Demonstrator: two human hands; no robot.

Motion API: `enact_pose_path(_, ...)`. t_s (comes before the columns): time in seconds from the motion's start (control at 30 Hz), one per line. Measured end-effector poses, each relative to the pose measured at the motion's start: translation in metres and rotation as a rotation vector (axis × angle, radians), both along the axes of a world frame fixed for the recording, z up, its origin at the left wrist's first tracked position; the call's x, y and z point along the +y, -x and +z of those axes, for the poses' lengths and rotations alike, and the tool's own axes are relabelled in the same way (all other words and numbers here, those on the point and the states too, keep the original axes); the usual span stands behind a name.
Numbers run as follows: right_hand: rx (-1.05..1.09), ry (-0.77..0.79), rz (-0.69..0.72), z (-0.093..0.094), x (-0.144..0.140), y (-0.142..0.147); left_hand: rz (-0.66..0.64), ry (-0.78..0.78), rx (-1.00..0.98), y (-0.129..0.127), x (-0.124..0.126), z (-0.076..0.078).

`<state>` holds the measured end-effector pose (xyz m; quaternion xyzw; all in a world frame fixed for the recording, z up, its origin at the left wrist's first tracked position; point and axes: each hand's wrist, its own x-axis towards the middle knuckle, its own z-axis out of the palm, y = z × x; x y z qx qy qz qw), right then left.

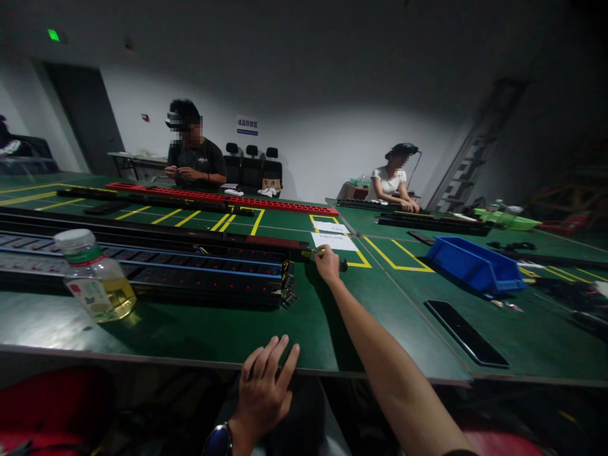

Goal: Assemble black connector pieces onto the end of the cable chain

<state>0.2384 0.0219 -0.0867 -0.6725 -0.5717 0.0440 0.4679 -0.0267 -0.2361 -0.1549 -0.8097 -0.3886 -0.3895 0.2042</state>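
My right hand (327,263) reaches out over the green table, its fingers pinched at the end of a long black bar (280,246). A small dark piece with a bit of yellow shows at the fingertips, too small to name. My left hand (266,386) lies at the table's near edge, fingers stretched out, with nothing in it. Left of the right hand are long black strips (180,275) with blue edges and rows of red dots. Loose wire ends or connectors (287,294) stick out at their right end.
A bottle (97,278) of yellow liquid stands at the left. On the right are a blue bin (475,265) and a phone (466,332). Paper sheets (335,241) and a red rail (228,197) lie farther back. Two people work across the table.
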Motion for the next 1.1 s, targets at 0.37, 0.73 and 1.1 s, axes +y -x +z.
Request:
enact_pose_path(0.37, -0.081, -0.028, -0.042, 0.002, 0.001, 0.001, 0.01, -0.014, -0.01, -0.002, 0.0, -0.002)
enact_pose_path(0.73, 0.017, -0.001, 0.017, 0.004, 0.012, -0.007, -0.006, -0.014, -0.008, -0.001, -0.001, 0.0)
enact_pose_path(1.1, -0.036, -0.018, 0.008, 0.0, -0.005, 0.007, 0.006, -0.033, -0.013, -0.003, -0.001, -0.002)
